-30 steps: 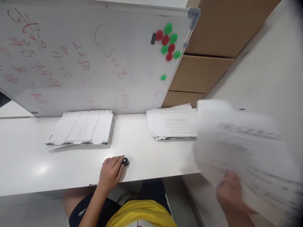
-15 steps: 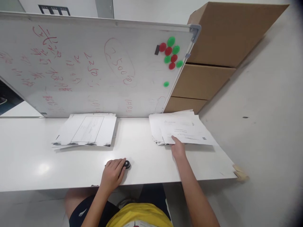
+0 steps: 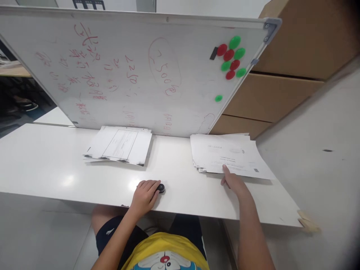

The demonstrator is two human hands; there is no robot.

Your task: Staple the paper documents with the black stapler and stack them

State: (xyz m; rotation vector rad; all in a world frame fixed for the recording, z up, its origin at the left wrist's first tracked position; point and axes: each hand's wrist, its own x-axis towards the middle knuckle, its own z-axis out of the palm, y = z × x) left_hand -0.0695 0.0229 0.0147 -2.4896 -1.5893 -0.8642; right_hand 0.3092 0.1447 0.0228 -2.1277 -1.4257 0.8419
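On the white table (image 3: 180,161), my left hand (image 3: 145,197) is closed over a small black stapler (image 3: 161,188), most of it covered by the fingers. Only its rounded end shows past the fingertips. My right hand (image 3: 234,183) is at the front edge of the right-hand stack of printed papers (image 3: 233,153). One digit rests on the top sheet, and another sits lower, apart from it, in front of the edge. A second stack of papers (image 3: 120,144) lies to the left, its top sheet printed with a framed box.
A whiteboard (image 3: 194,82) with red writing stands along the table's back edge, carrying red and green round magnets (image 3: 234,64). Brown cardboard boxes (image 3: 287,93) are piled behind its right end. A white wall (image 3: 329,180) borders the right side.
The view has shifted. The top sheet on the right stack now lies more evenly over the others, and my right hand's fingers have loosened at its edge. My left hand stays on the stapler.
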